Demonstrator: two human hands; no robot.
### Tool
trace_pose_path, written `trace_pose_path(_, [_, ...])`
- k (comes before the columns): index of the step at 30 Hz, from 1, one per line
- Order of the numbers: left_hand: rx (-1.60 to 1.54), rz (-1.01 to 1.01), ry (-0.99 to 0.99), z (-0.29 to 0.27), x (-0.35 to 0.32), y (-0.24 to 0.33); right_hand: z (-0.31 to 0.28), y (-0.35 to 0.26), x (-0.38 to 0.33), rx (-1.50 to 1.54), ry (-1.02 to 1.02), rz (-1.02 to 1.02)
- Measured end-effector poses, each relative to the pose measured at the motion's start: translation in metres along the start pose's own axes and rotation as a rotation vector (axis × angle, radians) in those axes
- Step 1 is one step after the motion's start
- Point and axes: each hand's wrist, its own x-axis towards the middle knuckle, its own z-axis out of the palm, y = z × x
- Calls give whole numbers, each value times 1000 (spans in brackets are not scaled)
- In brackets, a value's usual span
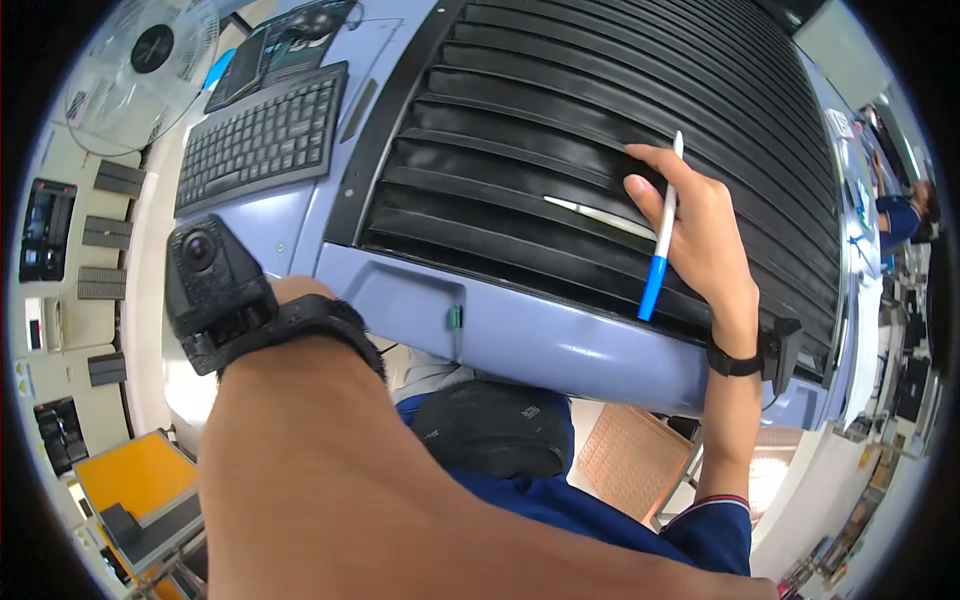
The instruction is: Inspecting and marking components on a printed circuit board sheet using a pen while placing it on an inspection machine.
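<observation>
My right hand (705,225) is closed round a slim white pen (664,232) with a blue end. The blue end points toward the near edge of the machine. From the same hand a thin, pale tool with a pointed tip, like tweezers (595,212), sticks out to the left. Both are over a bed of black slats (500,150). Of my left hand (300,288) only a small part shows, by the machine's left front corner. Its fingers are hidden behind the black camera (215,280) strapped to my left wrist.
A black keyboard (265,135) lies on the machine's lilac left side, with a mouse (312,22) beyond it. A clear-bladed fan (150,50) stands far left. Along the front runs a lilac rim (560,340). A chair (635,455) is below; another person (898,218) is far right.
</observation>
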Motion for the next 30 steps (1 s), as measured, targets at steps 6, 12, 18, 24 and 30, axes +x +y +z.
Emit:
trace_pose_path(6, [39, -2, -2, 4, 0, 6, 4, 5, -5, -28, 34, -6])
trace_pose_path(12, [25, -13, -1, 2, -5, 7, 9, 3, 0, -9, -2, 16])
trace_pose_path(18, [-32, 22, -5, -5, -3, 1, -4, -1, 0, -41, -11, 40])
trace_pose_path(24, [0, 51, -61, -2, 2, 2, 5, 14, -3, -23, 19, -96])
trace_pose_path(30, [40, 72, -74, 4, 3, 12, -1, -4, 4, -34, -60, 6])
